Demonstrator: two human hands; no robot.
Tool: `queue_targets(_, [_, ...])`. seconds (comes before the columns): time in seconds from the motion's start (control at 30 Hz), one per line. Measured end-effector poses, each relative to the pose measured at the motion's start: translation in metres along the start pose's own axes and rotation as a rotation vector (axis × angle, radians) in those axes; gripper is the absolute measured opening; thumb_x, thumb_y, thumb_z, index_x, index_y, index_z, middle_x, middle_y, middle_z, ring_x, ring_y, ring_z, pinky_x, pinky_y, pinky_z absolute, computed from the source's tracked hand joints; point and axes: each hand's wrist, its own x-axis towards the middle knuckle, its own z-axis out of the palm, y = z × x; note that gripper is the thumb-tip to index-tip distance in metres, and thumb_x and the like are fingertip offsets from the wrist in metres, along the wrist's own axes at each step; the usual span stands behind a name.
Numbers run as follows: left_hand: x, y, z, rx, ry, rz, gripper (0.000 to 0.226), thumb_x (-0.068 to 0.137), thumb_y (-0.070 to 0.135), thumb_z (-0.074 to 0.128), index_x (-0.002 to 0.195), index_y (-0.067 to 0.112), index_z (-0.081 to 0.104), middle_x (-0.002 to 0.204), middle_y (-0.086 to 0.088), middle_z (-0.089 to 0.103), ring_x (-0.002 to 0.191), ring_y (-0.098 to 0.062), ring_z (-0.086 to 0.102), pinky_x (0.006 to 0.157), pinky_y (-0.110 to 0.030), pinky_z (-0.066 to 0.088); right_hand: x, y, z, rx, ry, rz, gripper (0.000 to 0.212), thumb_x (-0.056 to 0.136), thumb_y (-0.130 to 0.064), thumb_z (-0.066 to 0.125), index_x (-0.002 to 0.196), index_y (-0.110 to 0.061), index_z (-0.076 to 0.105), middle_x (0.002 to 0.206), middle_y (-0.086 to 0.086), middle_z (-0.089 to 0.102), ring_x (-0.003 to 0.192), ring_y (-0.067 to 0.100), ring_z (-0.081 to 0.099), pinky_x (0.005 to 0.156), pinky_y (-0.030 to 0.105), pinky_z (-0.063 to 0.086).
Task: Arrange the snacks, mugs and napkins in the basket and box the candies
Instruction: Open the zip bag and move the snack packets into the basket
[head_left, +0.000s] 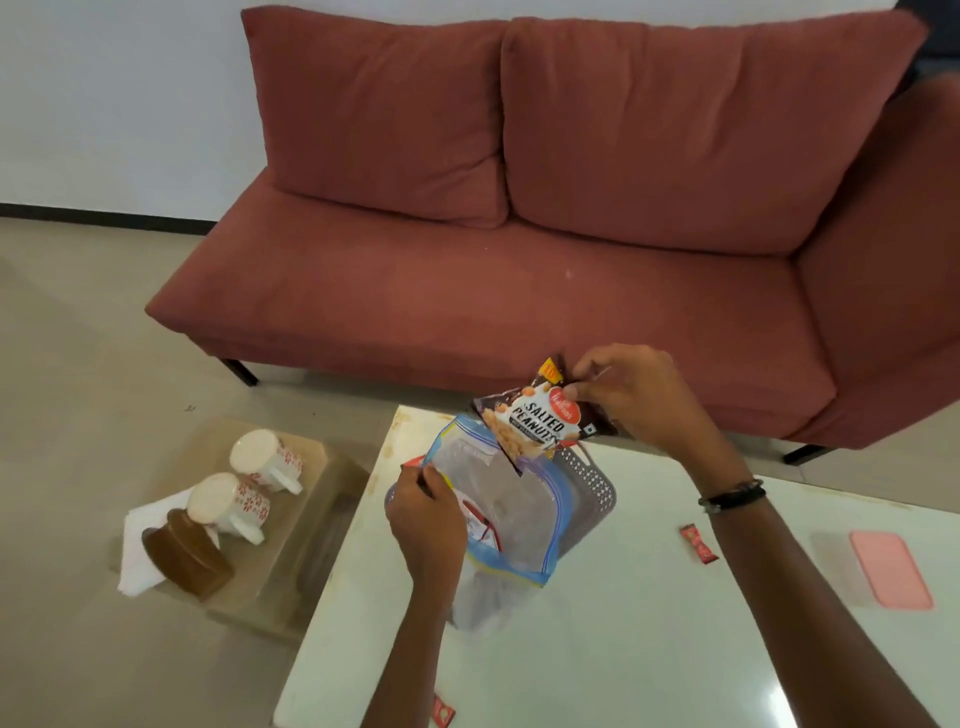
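Observation:
My right hand pinches a dark packet of salted peanuts by its top corner, its lower end dipping into the mouth of a clear zip bag. My left hand grips the bag's blue rim and holds it wide. The bag lies over a grey perforated basket on the white table. Red packaging shows through the bag beside my left hand. Two white mugs with red flowers lie on a low side table, next to white napkins.
A small red candy lies on the table right of the basket, another red candy at the front edge. A clear box with a pink lid sits at far right. A brown holder rests on the napkins. A red sofa stands behind.

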Motion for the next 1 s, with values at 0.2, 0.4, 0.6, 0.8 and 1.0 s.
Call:
queue_targets(0.2, [0.0, 0.0, 0.003, 0.021, -0.023, -0.021, 0.028, 0.095, 0.012, 0.041, 0.088, -0.008, 0.06, 0.088, -0.027, 0.065, 0.077, -0.035, 0.054, 0.066, -0.029, 0.036, 0.022, 0.044, -0.026, 0.13, 0.176, 0.148, 0.023, 0.072, -0.01, 0.077, 0.06, -0.026, 0.065, 0.064, -0.003, 0.062, 0.065, 0.016, 0.056, 0.067, 0.033, 0.051])
queue_targets(0.4, [-0.005, -0.004, 0.004, 0.063, -0.061, -0.008, 0.03, 0.096, 0.014, 0.04, 0.083, -0.008, 0.057, 0.077, -0.019, 0.059, 0.065, -0.024, 0.046, 0.049, -0.021, 0.031, 0.035, 0.136, 0.036, -0.176, -0.014, 0.341, 0.009, 0.072, -0.007, 0.074, 0.081, -0.007, 0.074, 0.086, 0.01, 0.074, 0.077, 0.017, 0.063, 0.056, 0.011, 0.037])
queue_targets(0.6, [-0.006, -0.005, -0.001, 0.08, -0.08, 0.017, 0.028, 0.096, 0.015, 0.043, 0.069, 0.007, 0.042, 0.056, -0.003, 0.042, 0.051, -0.01, 0.041, 0.047, -0.017, 0.027, 0.041, 0.2, 0.104, -0.227, -0.139, 0.486, 0.016, 0.074, -0.004, 0.067, 0.089, -0.002, 0.073, 0.101, 0.015, 0.072, 0.097, 0.031, 0.063, 0.069, 0.022, 0.033])
queue_targets(0.8, [-0.006, -0.009, 0.001, 0.084, -0.121, -0.027, 0.032, 0.095, 0.016, 0.044, 0.063, 0.011, 0.04, 0.052, 0.0, 0.042, 0.048, -0.011, 0.041, 0.044, -0.014, 0.034, 0.05, 0.232, 0.126, -0.184, -0.107, 0.564, 0.015, 0.076, -0.001, 0.067, 0.089, -0.001, 0.073, 0.105, 0.017, 0.07, 0.097, 0.031, 0.063, 0.072, 0.021, 0.038])
queue_targets(1.0, [-0.006, -0.005, 0.003, 0.039, -0.129, -0.038, 0.027, 0.094, 0.014, 0.046, 0.069, 0.004, 0.043, 0.053, 0.003, 0.041, 0.046, -0.011, 0.041, 0.05, 0.001, 0.039, 0.049, 0.243, 0.133, -0.249, -0.014, 0.542, 0.018, 0.081, -0.001, 0.057, 0.091, -0.002, 0.072, 0.103, 0.019, 0.069, 0.091, 0.032, 0.064, 0.074, 0.03, 0.048])
